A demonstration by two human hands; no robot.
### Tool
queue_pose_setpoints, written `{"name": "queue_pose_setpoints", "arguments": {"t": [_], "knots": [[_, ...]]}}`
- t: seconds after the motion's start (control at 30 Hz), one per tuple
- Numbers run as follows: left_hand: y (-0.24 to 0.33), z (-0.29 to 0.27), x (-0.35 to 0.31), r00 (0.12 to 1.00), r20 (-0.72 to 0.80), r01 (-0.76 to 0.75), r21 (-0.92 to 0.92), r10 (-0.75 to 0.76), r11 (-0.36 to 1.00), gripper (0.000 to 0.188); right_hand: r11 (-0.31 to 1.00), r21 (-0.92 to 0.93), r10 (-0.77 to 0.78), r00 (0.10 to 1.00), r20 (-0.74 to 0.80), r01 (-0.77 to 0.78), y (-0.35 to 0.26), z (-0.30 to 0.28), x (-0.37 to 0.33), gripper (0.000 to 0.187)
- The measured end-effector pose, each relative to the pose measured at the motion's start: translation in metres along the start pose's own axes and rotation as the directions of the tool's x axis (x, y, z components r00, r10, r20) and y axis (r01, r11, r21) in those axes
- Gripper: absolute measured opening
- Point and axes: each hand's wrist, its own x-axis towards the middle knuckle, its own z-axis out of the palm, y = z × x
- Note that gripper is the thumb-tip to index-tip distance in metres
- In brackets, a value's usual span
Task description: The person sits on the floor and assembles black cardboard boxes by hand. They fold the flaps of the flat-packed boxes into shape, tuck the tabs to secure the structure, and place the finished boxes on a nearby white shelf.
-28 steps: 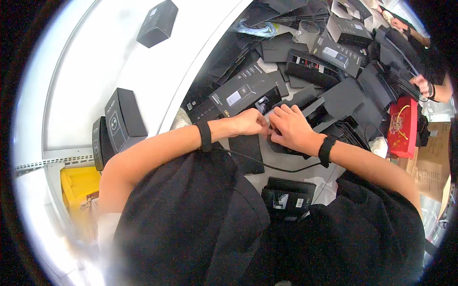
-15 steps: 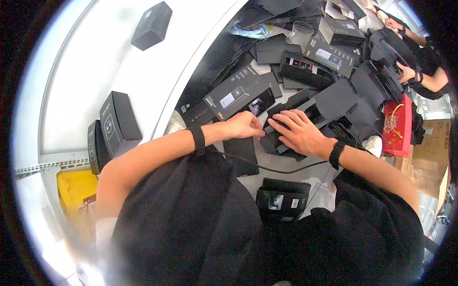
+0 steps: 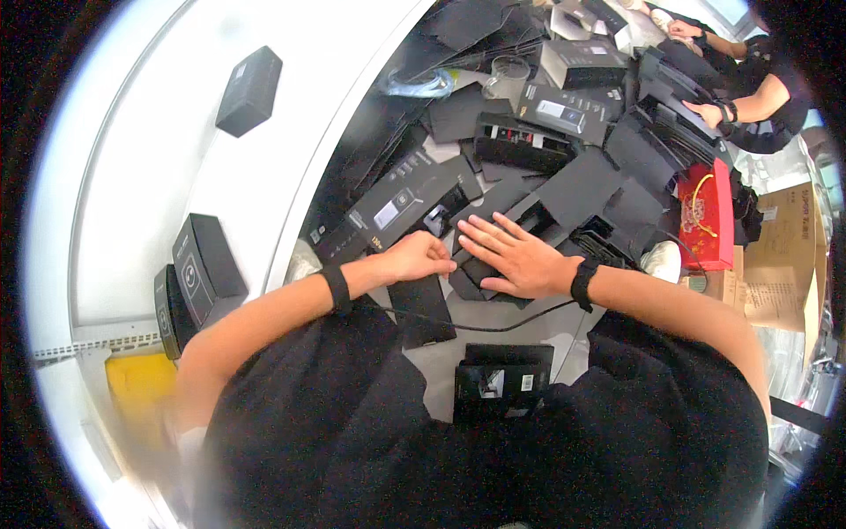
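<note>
My right hand (image 3: 522,261) lies palm down with its fingers spread on a flattened black cardboard box (image 3: 467,286). Just left of it, my left hand (image 3: 416,258) has its fingers curled together at the left edge of that cardboard. Whatever its fingertips may pinch is too small to make out. A printed black box (image 3: 394,204) with a device picture lies beyond my left hand. Beneath that hand is a flat dark panel (image 3: 425,310). A thin black cable (image 3: 493,328) runs below both hands.
Between my legs stands a black box (image 3: 504,383). Several folded black boxes lie piled beyond, with an open one (image 3: 522,145) among them. At right are a red gift bag (image 3: 705,216) and a brown carton (image 3: 780,256). Another person's hand (image 3: 705,115) touches black cardboard. Black boxes (image 3: 207,264) sit on the white surface.
The whole view has shifted, moving the scene toward the left. My right hand has flattened with its fingers more outstretched on the cardboard. My left hand remains curled beside it.
</note>
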Motion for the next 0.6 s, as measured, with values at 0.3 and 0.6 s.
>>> {"name": "queue_pose_setpoints", "arguments": {"t": [0.3, 0.6], "knots": [[0.023, -0.006, -0.015, 1.0, -0.015, 0.016, 0.036, -0.015, 0.999, 0.025, 0.957, -0.043, 0.282, 0.956, -0.084, -0.286, 0.008, -0.017, -0.041, 0.082], [0.01, -0.004, -0.017, 0.999, -0.029, 0.028, -0.019, -0.028, 0.999, 0.025, 0.963, -0.036, 0.268, 0.963, -0.002, -0.268, 0.016, -0.005, -0.045, 0.084]]}}
